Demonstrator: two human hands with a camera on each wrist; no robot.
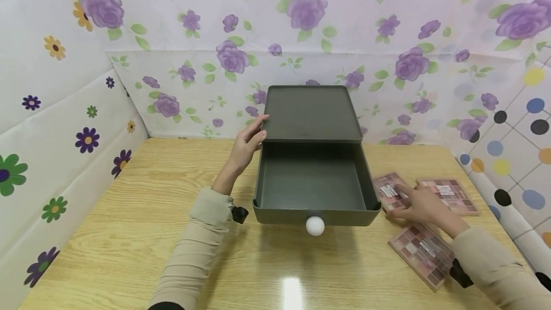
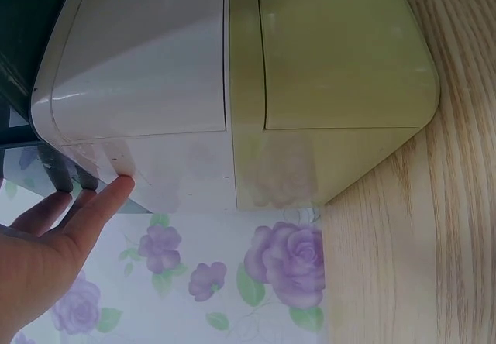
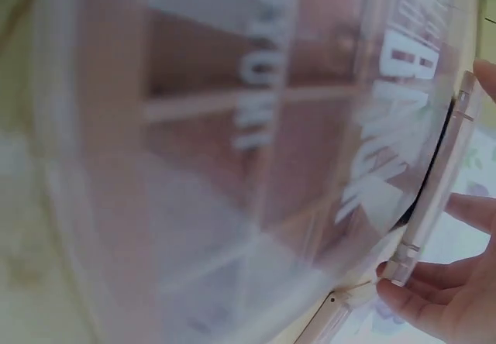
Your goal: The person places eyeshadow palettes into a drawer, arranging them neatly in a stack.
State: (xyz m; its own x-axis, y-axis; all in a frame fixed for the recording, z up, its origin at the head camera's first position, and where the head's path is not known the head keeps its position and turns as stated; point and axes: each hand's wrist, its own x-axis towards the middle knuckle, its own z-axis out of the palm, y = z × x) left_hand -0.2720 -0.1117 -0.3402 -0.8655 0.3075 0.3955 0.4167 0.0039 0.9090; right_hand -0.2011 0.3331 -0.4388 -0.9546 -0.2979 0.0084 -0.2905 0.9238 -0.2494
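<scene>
1. Eyeshadow palette (image 1: 389, 188) was just right of the drawer (image 1: 281, 216), its edges gripped by the right hand's (image 1: 419, 204) curled fingers, likely for a firm hold; whether it touched the table (image 1: 107, 233) could not be told.
2. The left hand (image 1: 247, 142), fingers loosely extended, touched the side of the grey drawer box (image 1: 312, 111), perhaps steadying it.
3. That drawer, white-knobbed (image 1: 315, 226), stood pulled out, exposing its inside.
4. A second palette (image 1: 454, 197) and third palette (image 1: 424, 255) lay near the right hand, within reach.

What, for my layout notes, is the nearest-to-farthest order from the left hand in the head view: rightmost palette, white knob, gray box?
1. Gray box, touching the left hand
2. White knob, front
3. Rightmost palette, far right
</scene>
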